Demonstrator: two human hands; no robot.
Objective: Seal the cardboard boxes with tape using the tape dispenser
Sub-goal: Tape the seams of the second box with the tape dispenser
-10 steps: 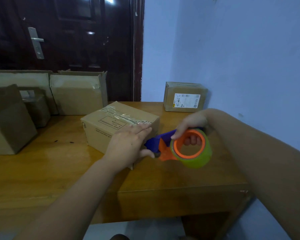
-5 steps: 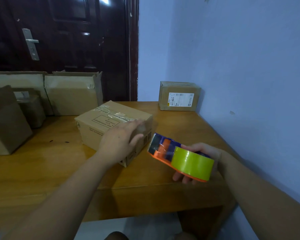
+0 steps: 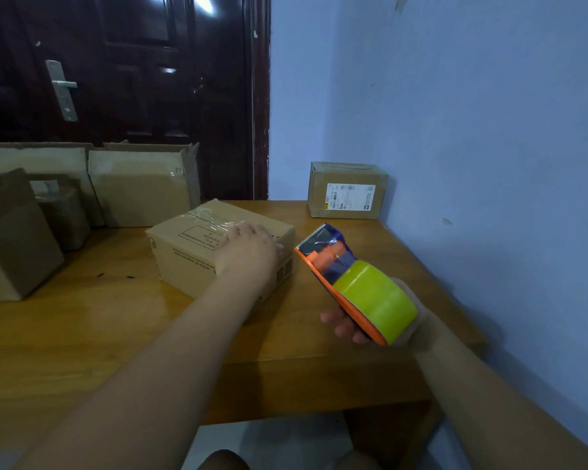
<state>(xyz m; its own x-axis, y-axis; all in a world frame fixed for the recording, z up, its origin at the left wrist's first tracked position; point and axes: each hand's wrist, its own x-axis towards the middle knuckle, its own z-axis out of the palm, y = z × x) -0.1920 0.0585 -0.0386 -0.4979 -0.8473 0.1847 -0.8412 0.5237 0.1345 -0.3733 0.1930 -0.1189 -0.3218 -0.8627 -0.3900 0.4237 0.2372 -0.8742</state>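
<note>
The box (image 3: 190, 252) being sealed sits near the middle of the table (image 3: 82, 334), turned so one corner points toward the person. A strip of clear tape (image 3: 207, 217) already runs along its top seam. The left hand (image 3: 248, 251) lies flat on the lid near its 3 o'clock edge, fingers straight and close together, probably to press the flaps shut and keep the light box from sliding. Off the box's 4 o'clock corner and clear of it, the right hand (image 3: 345, 329) cradles the tape dispenser (image 3: 340, 273) from below. Its fingers curl round the underside, so only the tips show past the orange edge; where the thumb sits I cannot tell. The dispenser is tilted with its cutting end aimed at 11 o'clock, toward the box, and the yellow-green roll (image 3: 375, 298) nearest the wrist, which suits laying another strip. A closed box with a label (image 3: 347, 191) stands against the wall at 1 o'clock, well apart and seemingly out of the way. Open boxes (image 3: 140, 188) crowd the 9 to 11 o'clock side, seemingly waiting their turn.
</note>
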